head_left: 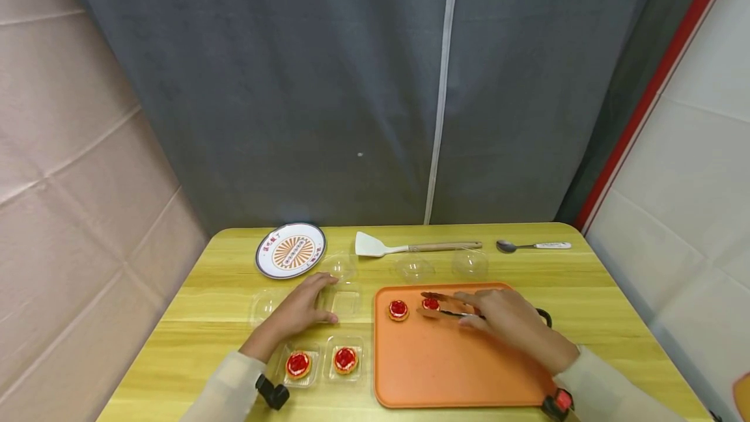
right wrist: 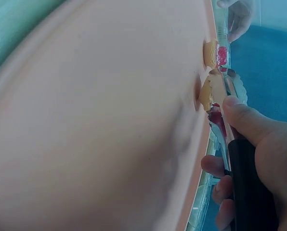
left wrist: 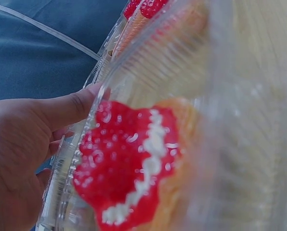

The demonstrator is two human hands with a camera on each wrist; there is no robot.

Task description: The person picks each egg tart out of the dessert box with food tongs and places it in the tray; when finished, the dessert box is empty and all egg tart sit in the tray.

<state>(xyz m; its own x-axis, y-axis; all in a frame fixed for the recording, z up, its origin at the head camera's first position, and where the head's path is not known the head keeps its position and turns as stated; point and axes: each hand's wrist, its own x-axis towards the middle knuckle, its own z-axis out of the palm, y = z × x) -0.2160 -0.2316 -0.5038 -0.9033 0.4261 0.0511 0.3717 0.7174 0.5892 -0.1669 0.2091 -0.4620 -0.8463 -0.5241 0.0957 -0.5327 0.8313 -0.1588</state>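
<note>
My right hand (head_left: 508,319) grips metal tongs (head_left: 463,314) with black handles over the orange tray (head_left: 448,370). The tongs' jaws stand on either side of a red-topped tart (head_left: 431,303); in the right wrist view they are close about that tart (right wrist: 206,95). Another tart (head_left: 398,310) sits to its left on the tray. My left hand (head_left: 303,305) is spread, thumb and fingers apart, at the left edge of a clear plastic box (head_left: 344,301); whether it touches is hard to tell. Nearer me, two clear boxes hold a tart (head_left: 298,365) and another tart (head_left: 346,360).
Clear domed lids (head_left: 414,268) lie behind the tray and beside my left hand. Along the table's back are a patterned plate (head_left: 291,251), a white spatula (head_left: 370,245) with a wooden handle, and a spoon (head_left: 506,247). A grey curtain (head_left: 293,96) hangs behind.
</note>
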